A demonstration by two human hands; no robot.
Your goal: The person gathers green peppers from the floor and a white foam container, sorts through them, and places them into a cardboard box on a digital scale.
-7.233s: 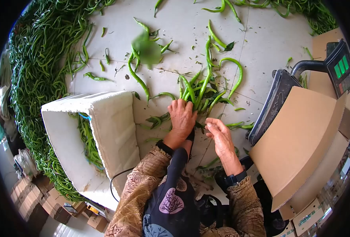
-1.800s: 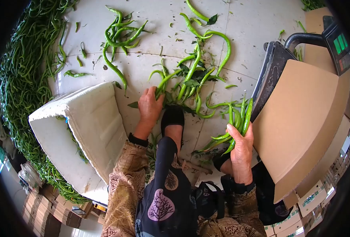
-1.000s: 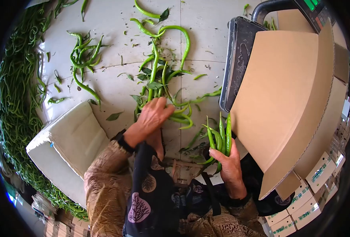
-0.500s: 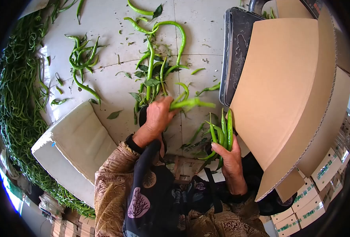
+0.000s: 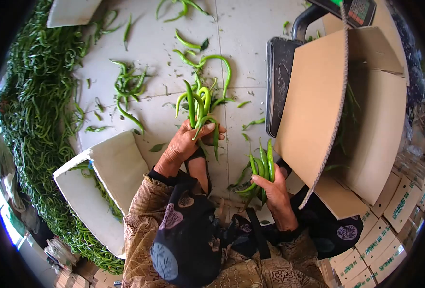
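Note:
My left hand (image 5: 187, 142) is closed around a bunch of long green chili peppers (image 5: 201, 103), which fan upward and droop over the fingers. It is over the tiled floor, just below a loose pile of peppers and leaves. To the right, my right hand (image 5: 276, 192) grips several straighter green chili peppers (image 5: 264, 165), tips pointing up, thumb pressed across them. Beside that hand stands an open cardboard box (image 5: 313, 108) with some green peppers (image 5: 349, 110) visible inside its shadowed interior.
A long heap of green peppers (image 5: 35, 129) runs down the left side. A white foam box (image 5: 112, 163) stands between it and my left arm. Scattered peppers (image 5: 128, 81) and leaves lie on the floor. A black scale (image 5: 280, 81) sits against the cardboard box; printed cartons (image 5: 383, 235) are stacked lower right.
My left hand has turned up, and its peppers now show as a fuller upright bunch. The view has shifted, showing more of the cardboard box's inside. My right hand still holds its peppers.

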